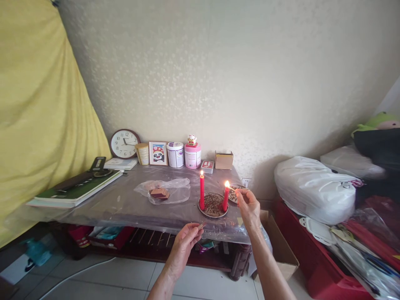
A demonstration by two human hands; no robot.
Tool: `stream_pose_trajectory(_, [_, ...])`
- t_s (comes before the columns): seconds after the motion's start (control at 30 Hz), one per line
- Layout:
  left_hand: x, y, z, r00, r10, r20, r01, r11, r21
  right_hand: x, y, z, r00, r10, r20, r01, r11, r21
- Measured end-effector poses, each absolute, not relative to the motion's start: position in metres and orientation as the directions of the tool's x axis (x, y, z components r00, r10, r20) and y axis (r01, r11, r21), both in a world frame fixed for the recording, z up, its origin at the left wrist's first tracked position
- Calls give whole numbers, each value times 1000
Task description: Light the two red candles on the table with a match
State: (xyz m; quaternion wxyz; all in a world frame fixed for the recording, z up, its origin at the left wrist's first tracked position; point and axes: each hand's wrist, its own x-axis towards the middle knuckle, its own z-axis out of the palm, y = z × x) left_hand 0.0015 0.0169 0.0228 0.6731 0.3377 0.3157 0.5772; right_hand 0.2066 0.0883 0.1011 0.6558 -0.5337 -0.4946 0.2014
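My right hand [249, 208] pinches a thin matchstick [233, 190], its tip at the flame on the shorter red candle [225, 199]. That candle leans slightly at the right side of a round metal plate [213, 215] covered in dark specks and red wax. On the plate's left side a taller red candle [201, 191] stands upright and burns. Lower, in front of the table's edge, my left hand [186, 241] is closed on a small matchbox [202, 226], mostly hidden by the fingers. Several matchboxes [159, 193] lie on a clear plastic bag [181, 189].
A second speckled plate [235, 192] sits behind my right hand. Along the wall stand a clock [125, 143], a picture frame [158, 153], tins [193, 156] and a small cardboard box [224, 160]. White bags [314, 189] rest on a red container [325, 266] at right.
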Motion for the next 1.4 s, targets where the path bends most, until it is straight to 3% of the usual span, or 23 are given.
stream_pose_trajectory(1.4, [2,16,25,131,990,-51,-565,116,817,212,90,98,445,745,497,419,317,-851])
